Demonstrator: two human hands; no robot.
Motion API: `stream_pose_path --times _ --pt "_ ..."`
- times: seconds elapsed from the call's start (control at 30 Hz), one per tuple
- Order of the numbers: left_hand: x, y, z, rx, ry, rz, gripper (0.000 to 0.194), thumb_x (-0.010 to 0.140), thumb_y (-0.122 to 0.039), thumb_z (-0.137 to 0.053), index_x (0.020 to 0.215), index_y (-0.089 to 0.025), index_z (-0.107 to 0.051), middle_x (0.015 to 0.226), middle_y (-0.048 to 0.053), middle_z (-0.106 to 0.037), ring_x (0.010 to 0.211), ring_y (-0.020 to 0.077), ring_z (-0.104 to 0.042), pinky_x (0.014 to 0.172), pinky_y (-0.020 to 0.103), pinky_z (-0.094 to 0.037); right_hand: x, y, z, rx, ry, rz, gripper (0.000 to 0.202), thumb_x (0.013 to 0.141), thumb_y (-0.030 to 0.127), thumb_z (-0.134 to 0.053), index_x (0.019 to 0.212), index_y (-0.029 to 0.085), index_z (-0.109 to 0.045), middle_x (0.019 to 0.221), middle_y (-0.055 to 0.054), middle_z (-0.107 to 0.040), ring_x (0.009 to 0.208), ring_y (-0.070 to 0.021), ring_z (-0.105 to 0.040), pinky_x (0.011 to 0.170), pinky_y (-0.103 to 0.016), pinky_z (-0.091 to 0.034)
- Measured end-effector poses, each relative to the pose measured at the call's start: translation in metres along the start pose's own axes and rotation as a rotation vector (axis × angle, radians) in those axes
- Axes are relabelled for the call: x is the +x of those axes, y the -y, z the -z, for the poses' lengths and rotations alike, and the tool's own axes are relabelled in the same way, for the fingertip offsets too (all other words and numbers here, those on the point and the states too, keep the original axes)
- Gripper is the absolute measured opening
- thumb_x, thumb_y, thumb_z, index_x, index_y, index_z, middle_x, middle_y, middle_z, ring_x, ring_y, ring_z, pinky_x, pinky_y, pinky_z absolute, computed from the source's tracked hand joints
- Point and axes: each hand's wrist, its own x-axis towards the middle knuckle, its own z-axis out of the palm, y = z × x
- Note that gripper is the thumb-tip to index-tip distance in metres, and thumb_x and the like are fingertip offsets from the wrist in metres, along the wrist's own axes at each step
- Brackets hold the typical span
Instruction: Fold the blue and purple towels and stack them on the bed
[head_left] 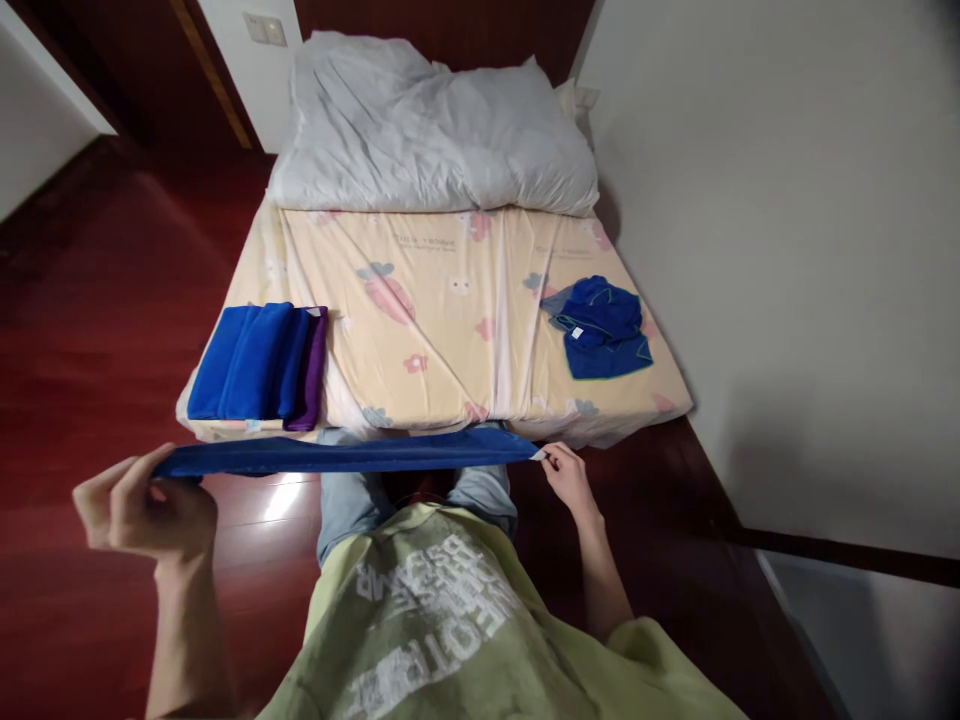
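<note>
A blue cloth (352,454) is stretched sideways in front of my body, over my knees. My left hand (150,505) pinches its left end, and my right hand (564,472) pinches the right end near a small white tag. Folded blue cloths (251,360) lie on the near left corner of the bed, with a folded purple cloth (311,368) along their right side. Toward the right side of the bed rests a crumpled pile of dark blue cloths (606,325) with green edging and a white label.
The bed (435,300) has a pale yellow patterned sheet. A bunched white quilt (435,130) covers its far end. A white wall (787,250) stands at the right, and dark red floor (90,350) shows at the left.
</note>
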Motion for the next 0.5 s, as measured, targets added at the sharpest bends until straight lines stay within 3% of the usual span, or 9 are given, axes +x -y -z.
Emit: stream_pose_path --times 0.13,0.23,0.33,0.43,0.5 --pt "-0.005 0.016 0.01 0.048 0.023 -0.039 0.048 0.075 -0.025 -0.055 0.118 -0.035 -0.073 0.099 0.011 -0.07 0.09 0.0346 -0.07 0.071 0.05 -0.057 -0.006 -0.003 -0.007 0.047 -0.002 -0.01 0.022 0.092 0.029 -0.048 0.094 0.02 -0.068 0.099 -0.01 -0.068 0.087 -0.0209 -0.062 0.082 -0.033 -0.05" --pt "-0.007 0.026 0.013 0.05 0.155 -0.062 0.044 0.071 -0.022 -0.059 0.109 -0.036 -0.074 0.097 0.006 -0.073 0.084 0.0296 -0.07 0.071 0.043 -0.057 -0.002 -0.005 0.002 0.052 -0.082 -0.022 0.023 0.093 0.032 -0.048 0.095 0.021 -0.068 0.102 -0.011 -0.069 0.096 -0.0233 -0.065 0.088 -0.035 -0.051" --pt "-0.001 0.033 0.016 0.012 0.323 -0.084 0.039 0.075 -0.021 -0.059 0.105 -0.041 -0.073 0.1 0.0 -0.073 0.087 0.0264 -0.071 0.084 0.043 -0.058 0.008 -0.007 0.018 0.035 -0.175 -0.028 0.024 0.094 0.032 -0.048 0.098 0.021 -0.069 0.104 -0.012 -0.07 0.096 -0.0248 -0.066 0.09 -0.036 -0.05" --pt "0.016 0.033 0.016 -0.019 0.512 -0.124 0.034 0.084 -0.026 -0.056 0.107 -0.044 -0.072 0.107 -0.003 -0.072 0.095 0.0242 -0.07 0.093 0.042 -0.056 0.024 -0.004 0.037 -0.019 -0.251 -0.021 0.028 0.097 0.032 -0.045 0.103 0.019 -0.069 0.108 -0.014 -0.071 0.097 -0.0264 -0.067 0.092 -0.037 -0.05" --pt "0.032 0.029 0.012 -0.027 0.566 -0.166 0.031 0.088 -0.029 -0.053 0.107 -0.043 -0.073 0.108 -0.003 -0.072 0.097 0.0231 -0.069 0.093 0.041 -0.055 0.038 0.0 0.049 -0.061 -0.285 -0.026 0.033 0.099 0.033 -0.042 0.107 0.017 -0.069 0.112 -0.016 -0.072 0.092 -0.0256 -0.068 0.092 -0.037 -0.05"
